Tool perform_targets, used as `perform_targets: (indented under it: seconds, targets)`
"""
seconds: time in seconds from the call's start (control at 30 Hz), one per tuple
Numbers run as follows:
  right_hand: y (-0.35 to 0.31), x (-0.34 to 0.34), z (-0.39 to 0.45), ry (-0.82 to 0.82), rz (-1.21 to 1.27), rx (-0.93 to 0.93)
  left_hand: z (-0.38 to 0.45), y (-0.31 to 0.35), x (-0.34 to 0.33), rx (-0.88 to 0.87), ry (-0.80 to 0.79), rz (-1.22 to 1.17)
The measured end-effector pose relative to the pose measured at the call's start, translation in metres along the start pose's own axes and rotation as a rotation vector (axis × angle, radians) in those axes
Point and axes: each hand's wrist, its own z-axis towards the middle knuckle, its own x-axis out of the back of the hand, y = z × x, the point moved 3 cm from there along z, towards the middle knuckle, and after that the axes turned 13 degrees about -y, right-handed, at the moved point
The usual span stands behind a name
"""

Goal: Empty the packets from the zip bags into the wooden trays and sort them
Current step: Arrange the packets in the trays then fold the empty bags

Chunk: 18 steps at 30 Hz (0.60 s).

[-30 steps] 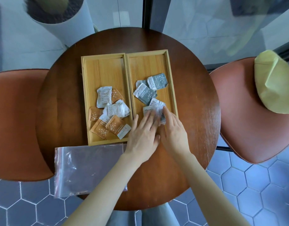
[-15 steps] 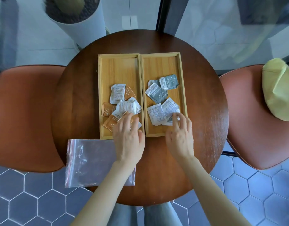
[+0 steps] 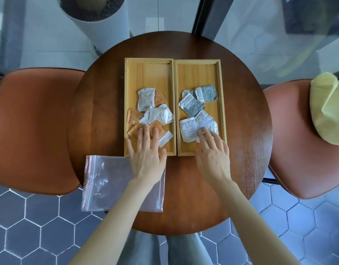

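Two wooden trays lie side by side on a round brown table (image 3: pixel 241 150). The left tray (image 3: pixel 148 73) holds several orange and white packets (image 3: pixel 157 115). The right tray (image 3: pixel 198 73) holds several grey and white packets (image 3: pixel 191 107). My left hand (image 3: pixel 147 155) lies flat over the near end of the left tray, fingers spread, fingertips on the orange packets. My right hand (image 3: pixel 212 155) lies flat at the near end of the right tray, fingertips touching a white packet (image 3: pixel 188 129). Neither hand grips anything. An empty zip bag (image 3: pixel 105 180) lies at the table's near left edge, partly under my left wrist.
Two orange-brown chairs flank the table, one on the left (image 3: pixel 34 129) and one on the right (image 3: pixel 302 142) with a yellow-green cloth item (image 3: pixel 329 108) on it. A white planter (image 3: pixel 96 22) stands beyond the table. Glass panels and a dark frame (image 3: pixel 203 14) are behind.
My left hand moved from the right tray to the left tray's near end. My right hand slid back to the right tray's near end. The view shifted, so the trays sit further right in frame.
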Motion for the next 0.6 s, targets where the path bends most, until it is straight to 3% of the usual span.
perform_targets:
  seconds: [0.27,0.47,0.6]
  targets:
    - [-0.004,0.013,-0.001,0.002,0.031,0.034,0.0,-0.002,0.01,-0.055,0.023,-0.04]
    - [-0.037,0.03,-0.005,0.156,0.131,0.144,-0.034,-0.024,0.023,-0.19,0.352,-0.307]
    - [-0.075,0.012,-0.019,0.125,0.234,0.169,-0.069,-0.063,0.015,-0.079,0.449,-0.414]
